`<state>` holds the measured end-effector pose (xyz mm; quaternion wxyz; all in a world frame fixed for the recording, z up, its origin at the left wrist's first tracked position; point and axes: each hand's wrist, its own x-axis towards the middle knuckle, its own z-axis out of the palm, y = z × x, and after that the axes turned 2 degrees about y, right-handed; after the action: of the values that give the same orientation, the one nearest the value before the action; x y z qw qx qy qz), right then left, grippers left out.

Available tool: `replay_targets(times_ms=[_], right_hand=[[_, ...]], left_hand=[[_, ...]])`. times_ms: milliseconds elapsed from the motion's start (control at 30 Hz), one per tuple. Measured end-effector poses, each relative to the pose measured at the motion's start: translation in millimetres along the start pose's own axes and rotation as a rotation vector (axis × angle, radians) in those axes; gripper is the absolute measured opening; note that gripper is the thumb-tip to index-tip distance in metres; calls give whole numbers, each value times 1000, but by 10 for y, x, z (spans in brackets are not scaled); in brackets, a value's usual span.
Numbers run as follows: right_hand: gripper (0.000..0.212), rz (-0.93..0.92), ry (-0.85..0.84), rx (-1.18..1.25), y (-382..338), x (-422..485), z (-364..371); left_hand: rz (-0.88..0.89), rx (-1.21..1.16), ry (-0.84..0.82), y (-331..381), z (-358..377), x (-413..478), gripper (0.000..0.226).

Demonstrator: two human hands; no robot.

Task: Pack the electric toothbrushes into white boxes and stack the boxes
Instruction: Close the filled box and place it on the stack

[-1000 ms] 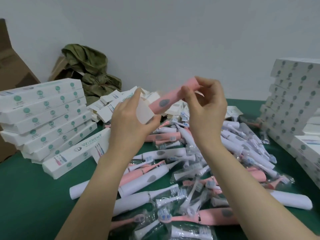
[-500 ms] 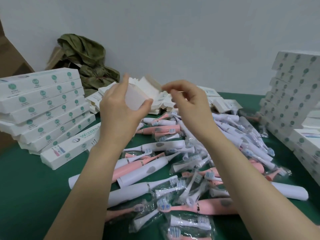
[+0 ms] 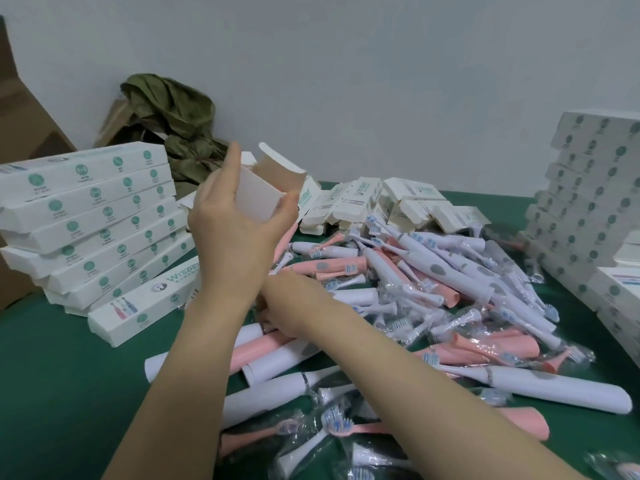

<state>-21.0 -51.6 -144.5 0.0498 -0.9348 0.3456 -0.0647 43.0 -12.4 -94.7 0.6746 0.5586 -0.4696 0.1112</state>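
Two hands (image 3: 232,244) (image 3: 281,315), one open box (image 3: 258,199)

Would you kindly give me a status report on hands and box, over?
Left hand grips open white box, flaps up. Right hand down in toothbrush pile, grip hidden behind left wrist. Stacked boxes at left, apart from hands.

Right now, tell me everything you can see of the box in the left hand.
The white box looks like thin cardboard, plain white outside, dull beige inside. Its upper end is open, flaps raised. The left hand holds it up off the green table, thumb and fingers curled round its sides. Contents hidden.
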Motion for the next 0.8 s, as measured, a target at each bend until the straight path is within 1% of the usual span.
replay_targets(times_ms=[100, 167, 233, 300, 367, 400, 467, 500, 567, 633, 667, 700, 733, 767, 800], right_hand=[[23, 11, -48, -34, 54, 31, 21], [18, 29, -40, 36, 109, 8, 25], [11, 99, 42, 251, 214, -36, -16], [12, 222, 230, 537, 377, -65, -123], [19, 354, 417, 860, 530, -101, -262], [21, 407, 458, 1042, 592, -127, -331], [25, 462, 483, 1362, 669, -196, -442], [27, 476, 501, 1461, 698, -230, -496], [24, 496, 588, 1546, 741, -293, -649], [17, 431, 696, 1609, 747, -402, -867], [14, 343, 709, 1665, 734, -474, -978], [10, 217, 669, 1722, 706, -546, -1082], [7, 75, 576, 1746, 654, -623, -1164], [7, -45, 463, 1713, 581, -690, -1216], [8, -113, 378, 1613, 505, -731, -1228]], left_hand=[[-34, -25, -42, 16, -13, -15, 79], [-5, -10, -76, 24, -15, -38, 79], [15, 10, -89, 20, 0, -64, 76], [2, 12, -90, 16, 20, -75, 77], [-6, 8, -97, 23, 39, -68, 77], [-2, 8, -103, 24, 47, -62, 78], [10, 22, -130, 22, 61, -58, 78], [18, 38, -148, 20, 67, -64, 78], [46, 81, -178, 14, 75, -85, 79], [77, 110, -207, 7, 86, -121, 78], [83, 117, -221, 9, 95, -140, 77], [86, 123, -236, 17, 107, -156, 77], [94, 132, -249, 21, 124, -168, 77], [107, 147, -261, 24, 142, -175, 76], [113, 164, -272, 24, 158, -181, 74]])
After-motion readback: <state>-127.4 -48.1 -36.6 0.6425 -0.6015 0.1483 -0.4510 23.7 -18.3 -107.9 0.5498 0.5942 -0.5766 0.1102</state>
